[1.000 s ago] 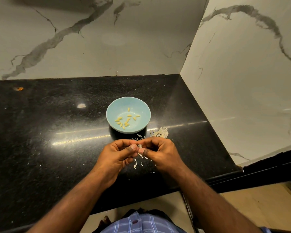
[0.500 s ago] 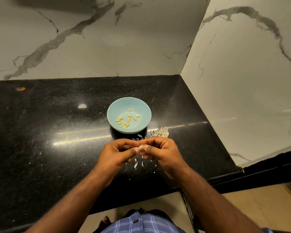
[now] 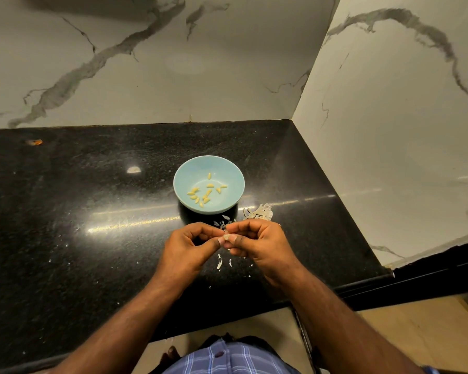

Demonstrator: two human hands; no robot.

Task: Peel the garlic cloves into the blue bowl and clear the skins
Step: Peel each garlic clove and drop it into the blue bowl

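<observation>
Pinching one small pale garlic clove (image 3: 226, 237) between both thumbs, left hand (image 3: 189, 248) and right hand (image 3: 260, 245) meet just short of the round pale-blue ceramic bowl (image 3: 231, 172) of peeled cloves. Best to work a thumbnail under the papery skin, then drop the clove into the bowl. Loose white skins (image 3: 258, 211) beside the bowl await clearing.
</observation>
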